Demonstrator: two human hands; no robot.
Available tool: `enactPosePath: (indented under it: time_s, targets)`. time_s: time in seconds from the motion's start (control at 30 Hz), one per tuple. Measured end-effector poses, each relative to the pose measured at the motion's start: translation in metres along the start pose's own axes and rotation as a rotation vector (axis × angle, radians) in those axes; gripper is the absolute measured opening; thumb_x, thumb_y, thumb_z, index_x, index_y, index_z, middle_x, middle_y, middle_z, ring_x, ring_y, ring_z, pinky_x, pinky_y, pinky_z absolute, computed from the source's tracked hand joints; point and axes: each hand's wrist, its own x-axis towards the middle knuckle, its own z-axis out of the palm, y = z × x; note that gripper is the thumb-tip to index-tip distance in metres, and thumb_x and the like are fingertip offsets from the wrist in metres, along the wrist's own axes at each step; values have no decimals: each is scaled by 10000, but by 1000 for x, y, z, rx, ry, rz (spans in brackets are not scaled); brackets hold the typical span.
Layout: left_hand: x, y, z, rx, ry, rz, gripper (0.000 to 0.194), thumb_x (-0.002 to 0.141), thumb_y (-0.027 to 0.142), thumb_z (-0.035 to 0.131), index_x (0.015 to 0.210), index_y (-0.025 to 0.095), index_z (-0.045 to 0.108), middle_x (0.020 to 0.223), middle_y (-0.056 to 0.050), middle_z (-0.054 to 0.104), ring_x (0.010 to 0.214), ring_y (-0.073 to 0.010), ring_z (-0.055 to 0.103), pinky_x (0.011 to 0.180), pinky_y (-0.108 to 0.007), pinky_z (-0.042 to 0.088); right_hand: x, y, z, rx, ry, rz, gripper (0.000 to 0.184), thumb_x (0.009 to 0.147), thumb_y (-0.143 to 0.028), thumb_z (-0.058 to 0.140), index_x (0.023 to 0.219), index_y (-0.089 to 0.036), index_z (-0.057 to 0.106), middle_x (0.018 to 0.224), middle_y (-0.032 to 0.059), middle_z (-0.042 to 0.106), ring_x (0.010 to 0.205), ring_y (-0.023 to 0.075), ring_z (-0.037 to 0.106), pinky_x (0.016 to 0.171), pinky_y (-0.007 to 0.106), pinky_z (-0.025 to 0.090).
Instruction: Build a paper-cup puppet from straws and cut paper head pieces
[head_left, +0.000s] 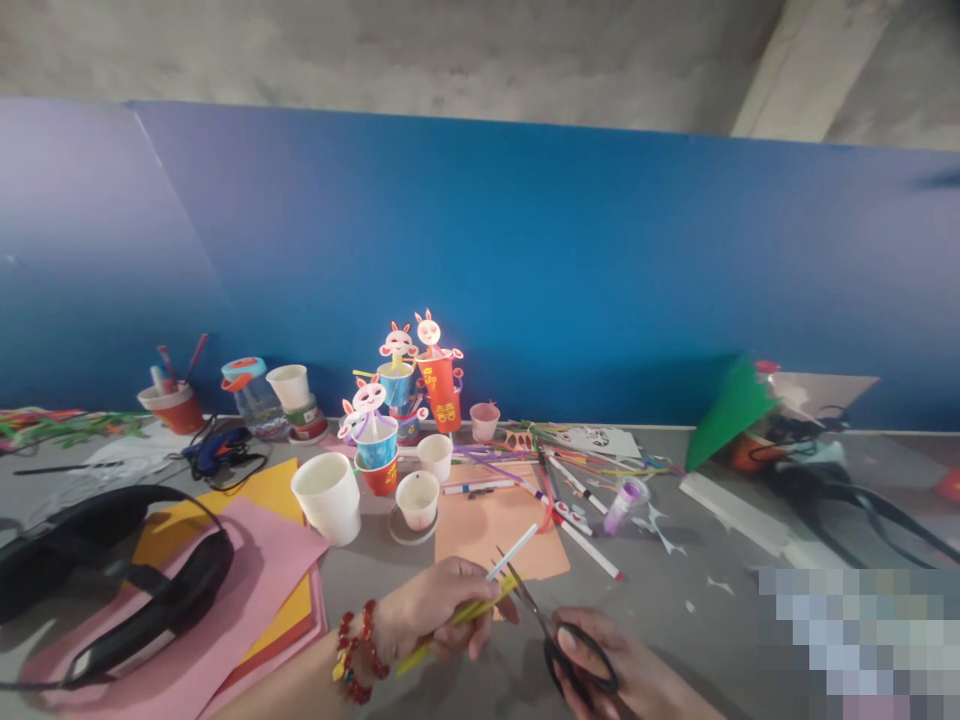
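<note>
My left hand (pixel 450 608) is closed around a yellow strip (pixel 480 606) and a white stick (pixel 513 551), holding both over the desk (pixel 660 605) by the near edge of the peach paper (pixel 491 530). My right hand (pixel 607 655) grips the black-handled scissors (pixel 550 650), blades beside the strip's upper end, though I cannot tell whether they touch it. A small white cup (pixel 417 500) stands just left of that paper.
</note>
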Motion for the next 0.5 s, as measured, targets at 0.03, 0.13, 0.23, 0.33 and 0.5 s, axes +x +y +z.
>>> enactPosePath:
  time_s: [0.03, 0.13, 0.23, 0.33, 0.5]
  targets:
    - [-1, 0, 0, 3, 3, 2, 396, 798, 443, 580, 902, 92, 730, 447, 9, 587, 271, -53, 232, 300, -210, 139, 0, 0, 0, 3, -1, -5, 623, 749, -774, 580, 752, -153, 533, 461, -34, 569, 290, 20, 292, 302, 144, 239]
    - [-2, 2, 2, 11, 9, 9, 393, 798, 449, 582, 887, 95, 728, 444, 8, 587, 266, -52, 226, 293, -209, 138, 0, 1, 0, 25, -21, -6, 612, 761, -764, 576, 744, -154, 534, 449, -32, 564, 286, 25, 297, 299, 147, 238]
    - [-3, 3, 2, 5, -2, 8, 371, 801, 426, 575, 882, 97, 726, 443, 4, 593, 263, -53, 225, 294, -211, 126, 0, 1, 1, 74, 3, 13, 607, 727, -761, 617, 743, -160, 531, 473, -41, 551, 314, 31, 355, 312, 143, 237]
    - [-2, 1, 1, 4, -1, 20, 360, 812, 399, 560, 894, 92, 727, 440, 2, 593, 264, -54, 231, 299, -212, 124, 0, 0, 4, 82, 29, 11, 599, 717, -760, 628, 731, -173, 510, 481, -58, 527, 325, 31, 363, 322, 144, 237]
    - [0, -1, -1, 0, 6, 11, 375, 808, 435, 583, 874, 91, 718, 434, 6, 594, 256, -50, 240, 289, -207, 140, 0, -1, 4, -14, 0, -45, 593, 790, -765, 539, 736, -176, 501, 441, -58, 529, 290, 25, 282, 304, 149, 231]
